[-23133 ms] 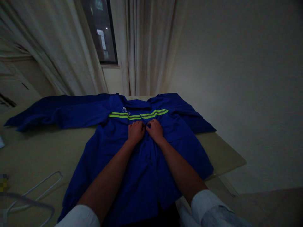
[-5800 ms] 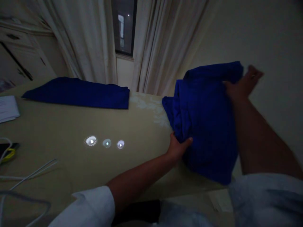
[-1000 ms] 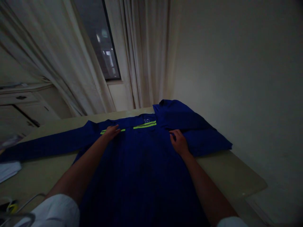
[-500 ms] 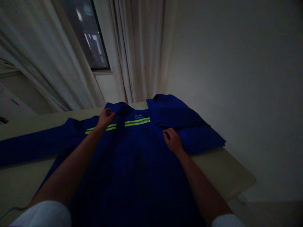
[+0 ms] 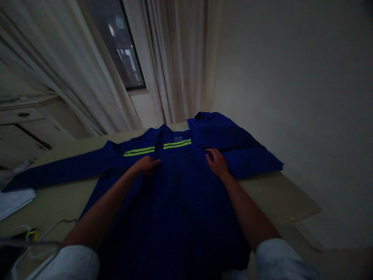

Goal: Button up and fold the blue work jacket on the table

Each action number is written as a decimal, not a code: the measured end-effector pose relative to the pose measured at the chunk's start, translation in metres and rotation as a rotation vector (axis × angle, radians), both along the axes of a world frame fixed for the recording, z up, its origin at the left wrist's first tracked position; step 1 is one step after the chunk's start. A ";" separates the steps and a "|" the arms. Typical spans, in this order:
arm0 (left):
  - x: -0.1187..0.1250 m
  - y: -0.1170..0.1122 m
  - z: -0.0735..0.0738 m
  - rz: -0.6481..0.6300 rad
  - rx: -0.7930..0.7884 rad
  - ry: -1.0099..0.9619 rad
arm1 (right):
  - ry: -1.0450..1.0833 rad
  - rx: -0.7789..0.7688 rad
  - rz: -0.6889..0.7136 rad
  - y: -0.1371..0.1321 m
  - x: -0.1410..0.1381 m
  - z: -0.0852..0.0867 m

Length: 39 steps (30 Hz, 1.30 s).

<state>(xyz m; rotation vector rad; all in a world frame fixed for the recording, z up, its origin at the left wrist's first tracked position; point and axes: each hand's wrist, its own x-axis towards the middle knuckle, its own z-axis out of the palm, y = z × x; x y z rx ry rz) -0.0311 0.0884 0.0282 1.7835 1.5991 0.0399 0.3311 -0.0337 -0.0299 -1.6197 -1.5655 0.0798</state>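
A dark blue jacket (image 5: 177, 194) with yellow-green reflective stripes and a small pale print lies spread over the table. My left hand (image 5: 147, 165) is closed at the jacket's front edge, below the left stripe, with thumb and fingers pinching the cloth there. On the right chest, beside the folded sleeve (image 5: 241, 140), rests my right hand (image 5: 217, 163). Its fingers are loosely curled, a gap shows between thumb and forefinger, and no cloth can be seen between them. The other sleeve (image 5: 64, 167) stretches out to the left. The jacket's lower part is lost in shadow.
The pale table (image 5: 282, 194) ends at a rounded corner on the right, near a wall (image 5: 291, 97). Papers (image 5: 16, 202) and a white cable (image 5: 52, 227) lie at the left. Curtains (image 5: 183, 66), a window (image 5: 125, 46) and a cabinet (image 5: 37, 128) stand behind.
My left hand has come down from the collar area to the front edge below the stripe and closed there. The right hand stays at the same spot on the jacket. The view has shifted left.
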 end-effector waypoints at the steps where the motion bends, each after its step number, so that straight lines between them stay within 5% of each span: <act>1: -0.003 -0.010 0.003 -0.012 -0.036 0.009 | 0.008 0.002 -0.001 0.000 0.000 0.000; 8: -0.029 -0.122 0.010 -0.027 -0.199 -0.286 | 0.028 0.010 0.011 0.004 0.003 -0.002; 15: -0.046 -0.258 0.006 -0.164 -0.079 -0.159 | 0.017 0.074 0.021 0.013 0.008 -0.010; 19: -0.020 -0.320 0.008 -0.189 0.172 -0.010 | 0.017 0.104 0.042 0.015 0.011 -0.012; 23: 0.027 -0.350 -0.003 -0.264 0.326 0.146 | 0.023 0.100 0.046 0.015 0.012 -0.010; 27: 0.052 -0.359 -0.016 -0.464 0.332 0.337 | 0.041 0.097 0.045 0.015 0.012 -0.010; 31: 0.033 -0.341 0.000 -0.595 0.256 0.190 | 0.032 0.077 0.032 0.017 0.011 -0.012; 35: 0.010 -0.262 0.025 -0.478 0.209 -0.066 | 0.014 0.065 0.023 0.017 0.009 -0.012; 39: 0.022 -0.178 0.006 -0.228 0.626 0.108 | 0.024 0.046 0.035 0.015 0.009 -0.010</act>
